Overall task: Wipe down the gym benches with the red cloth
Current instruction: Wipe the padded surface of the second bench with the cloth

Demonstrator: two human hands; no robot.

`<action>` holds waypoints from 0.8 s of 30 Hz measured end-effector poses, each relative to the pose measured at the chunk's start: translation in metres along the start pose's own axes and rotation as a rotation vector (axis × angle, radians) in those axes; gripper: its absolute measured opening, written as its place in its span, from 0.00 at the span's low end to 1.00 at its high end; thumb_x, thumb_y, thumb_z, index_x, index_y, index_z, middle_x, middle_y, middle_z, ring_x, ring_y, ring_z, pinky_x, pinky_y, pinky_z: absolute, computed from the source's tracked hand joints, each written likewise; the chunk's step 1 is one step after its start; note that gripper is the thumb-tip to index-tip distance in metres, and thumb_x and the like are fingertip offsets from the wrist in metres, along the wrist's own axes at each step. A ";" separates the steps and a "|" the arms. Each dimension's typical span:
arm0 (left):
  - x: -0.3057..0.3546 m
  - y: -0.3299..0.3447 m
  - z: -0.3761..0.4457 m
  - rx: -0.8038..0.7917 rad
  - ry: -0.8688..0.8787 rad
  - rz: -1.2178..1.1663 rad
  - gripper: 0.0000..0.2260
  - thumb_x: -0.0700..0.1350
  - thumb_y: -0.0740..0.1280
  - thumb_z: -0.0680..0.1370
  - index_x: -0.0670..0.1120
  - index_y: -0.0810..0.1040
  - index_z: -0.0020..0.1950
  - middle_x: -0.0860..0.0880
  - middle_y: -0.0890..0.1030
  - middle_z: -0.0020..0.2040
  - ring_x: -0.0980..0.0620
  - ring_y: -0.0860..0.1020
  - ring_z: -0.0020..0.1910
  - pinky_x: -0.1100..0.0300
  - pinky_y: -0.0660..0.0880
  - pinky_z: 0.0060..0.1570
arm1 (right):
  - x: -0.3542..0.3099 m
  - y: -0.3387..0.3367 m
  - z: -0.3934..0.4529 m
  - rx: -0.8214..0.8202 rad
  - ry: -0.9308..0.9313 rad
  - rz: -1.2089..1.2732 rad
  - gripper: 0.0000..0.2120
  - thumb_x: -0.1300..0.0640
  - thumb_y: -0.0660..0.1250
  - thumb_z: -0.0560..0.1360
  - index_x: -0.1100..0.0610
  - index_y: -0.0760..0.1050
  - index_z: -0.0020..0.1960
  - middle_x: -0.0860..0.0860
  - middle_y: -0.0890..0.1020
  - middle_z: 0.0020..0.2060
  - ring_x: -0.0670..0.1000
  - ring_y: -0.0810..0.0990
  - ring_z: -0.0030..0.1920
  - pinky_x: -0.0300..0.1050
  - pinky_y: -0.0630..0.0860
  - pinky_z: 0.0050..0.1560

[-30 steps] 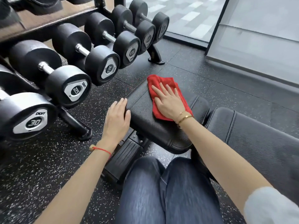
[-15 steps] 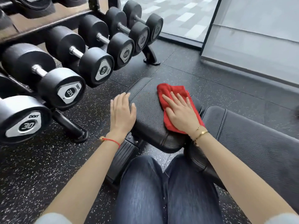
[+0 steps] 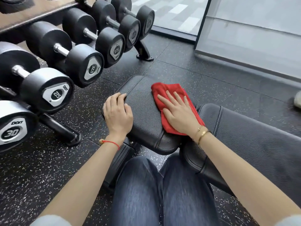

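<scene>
Blue denim jeans (image 3: 162,193) cover the legs. Left of them, a red string bracelet (image 3: 112,143) circles one wrist; right, gold bangles (image 3: 202,133). Pale grey sleeves (image 3: 48,220) end above the elbows.

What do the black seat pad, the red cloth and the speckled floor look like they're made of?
The black seat pad looks like padded vinyl or faux leather: pebbled grain, stitched seams, soft sheen. The red cloth under the right hand looks like microfibre or terry: matte and softly folded. The speckled floor looks like rubber tile: dark, matte, pale flecks, visible joints.
</scene>
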State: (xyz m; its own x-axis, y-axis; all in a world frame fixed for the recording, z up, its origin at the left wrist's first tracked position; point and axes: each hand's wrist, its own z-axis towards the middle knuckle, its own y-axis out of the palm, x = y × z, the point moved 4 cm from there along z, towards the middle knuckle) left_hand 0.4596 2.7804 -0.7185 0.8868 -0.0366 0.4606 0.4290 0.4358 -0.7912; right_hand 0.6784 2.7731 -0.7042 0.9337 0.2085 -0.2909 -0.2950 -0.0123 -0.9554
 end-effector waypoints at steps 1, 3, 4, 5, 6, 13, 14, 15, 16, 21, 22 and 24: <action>0.000 0.000 0.000 -0.004 0.000 0.007 0.18 0.43 0.58 0.79 0.46 0.75 0.68 0.47 0.74 0.69 0.45 0.68 0.70 0.49 0.61 0.72 | 0.002 -0.002 0.016 -0.005 0.046 -0.014 0.26 0.49 0.53 0.81 0.41 0.54 0.78 0.48 0.53 0.79 0.55 0.48 0.79 0.59 0.41 0.77; 0.001 0.000 0.000 -0.007 0.004 0.022 0.18 0.43 0.59 0.79 0.46 0.75 0.68 0.47 0.74 0.69 0.46 0.68 0.70 0.49 0.61 0.72 | 0.002 -0.004 0.042 -0.022 0.121 -0.051 0.26 0.48 0.52 0.81 0.42 0.53 0.78 0.49 0.52 0.79 0.56 0.49 0.79 0.62 0.42 0.77; 0.002 0.000 0.000 -0.007 0.006 0.022 0.18 0.43 0.59 0.79 0.46 0.75 0.68 0.47 0.74 0.69 0.46 0.68 0.70 0.49 0.61 0.72 | 0.000 -0.004 0.048 -0.025 0.134 -0.069 0.26 0.48 0.52 0.81 0.42 0.52 0.78 0.50 0.52 0.79 0.56 0.49 0.79 0.63 0.42 0.76; 0.002 0.000 -0.001 -0.006 0.004 0.019 0.18 0.43 0.59 0.79 0.46 0.75 0.68 0.47 0.74 0.69 0.46 0.68 0.70 0.48 0.61 0.72 | -0.005 -0.002 0.048 -0.023 0.116 -0.085 0.26 0.48 0.52 0.81 0.42 0.52 0.78 0.50 0.52 0.79 0.56 0.50 0.79 0.63 0.42 0.76; 0.001 0.000 -0.001 -0.004 0.002 0.017 0.18 0.43 0.59 0.78 0.46 0.75 0.67 0.47 0.74 0.68 0.45 0.68 0.70 0.48 0.62 0.72 | -0.012 0.001 0.044 -0.016 0.067 -0.095 0.26 0.48 0.52 0.81 0.42 0.52 0.78 0.50 0.52 0.79 0.56 0.50 0.79 0.63 0.42 0.76; 0.001 0.002 0.000 0.013 -0.005 0.042 0.19 0.45 0.58 0.78 0.47 0.75 0.67 0.47 0.74 0.69 0.44 0.69 0.69 0.47 0.62 0.72 | -0.030 0.010 0.054 -0.087 -0.164 -0.027 0.26 0.49 0.52 0.81 0.38 0.52 0.77 0.45 0.52 0.79 0.53 0.48 0.79 0.59 0.41 0.77; 0.000 0.002 0.000 0.013 -0.006 0.040 0.19 0.44 0.58 0.78 0.46 0.76 0.67 0.47 0.74 0.69 0.44 0.69 0.69 0.47 0.62 0.72 | -0.032 0.011 0.068 -0.094 -0.131 -0.022 0.26 0.49 0.52 0.81 0.39 0.52 0.78 0.46 0.52 0.79 0.54 0.48 0.79 0.59 0.40 0.77; 0.000 0.001 0.000 0.013 -0.006 0.040 0.19 0.44 0.58 0.78 0.46 0.76 0.67 0.47 0.74 0.69 0.44 0.69 0.69 0.47 0.62 0.71 | -0.037 0.012 0.081 -0.101 -0.094 -0.018 0.26 0.49 0.51 0.81 0.39 0.52 0.78 0.47 0.51 0.79 0.54 0.47 0.79 0.60 0.40 0.77; 0.000 0.001 -0.001 0.011 -0.006 0.041 0.19 0.44 0.59 0.78 0.47 0.75 0.67 0.47 0.74 0.69 0.44 0.69 0.69 0.47 0.62 0.71 | -0.042 0.013 0.092 -0.103 -0.062 -0.020 0.26 0.49 0.51 0.81 0.40 0.51 0.78 0.48 0.51 0.79 0.55 0.47 0.79 0.60 0.40 0.77; -0.001 0.001 0.000 0.010 -0.016 0.029 0.18 0.43 0.60 0.78 0.46 0.76 0.67 0.47 0.74 0.69 0.44 0.69 0.70 0.48 0.62 0.71 | -0.071 0.021 0.080 -0.097 -0.107 -0.041 0.27 0.48 0.52 0.81 0.40 0.51 0.78 0.49 0.51 0.80 0.56 0.48 0.79 0.62 0.40 0.77; -0.001 0.001 0.000 0.009 -0.018 0.032 0.18 0.43 0.59 0.78 0.46 0.76 0.67 0.47 0.75 0.69 0.44 0.69 0.70 0.47 0.62 0.71 | -0.074 0.023 0.061 -0.081 -0.140 -0.046 0.27 0.48 0.52 0.80 0.40 0.51 0.78 0.48 0.52 0.79 0.56 0.49 0.79 0.62 0.41 0.77; -0.001 0.001 0.001 0.006 -0.022 0.034 0.19 0.43 0.59 0.77 0.45 0.76 0.67 0.46 0.75 0.69 0.43 0.69 0.70 0.47 0.62 0.71 | -0.076 0.026 0.019 -0.035 -0.184 -0.075 0.27 0.47 0.52 0.79 0.39 0.52 0.78 0.48 0.54 0.79 0.57 0.51 0.79 0.61 0.43 0.77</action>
State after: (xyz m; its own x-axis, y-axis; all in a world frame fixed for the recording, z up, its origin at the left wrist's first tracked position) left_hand 0.4589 2.7815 -0.7197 0.8967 -0.0021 0.4427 0.3980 0.4420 -0.8039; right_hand 0.5964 2.7755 -0.7058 0.8991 0.3852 -0.2082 -0.2161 -0.0230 -0.9761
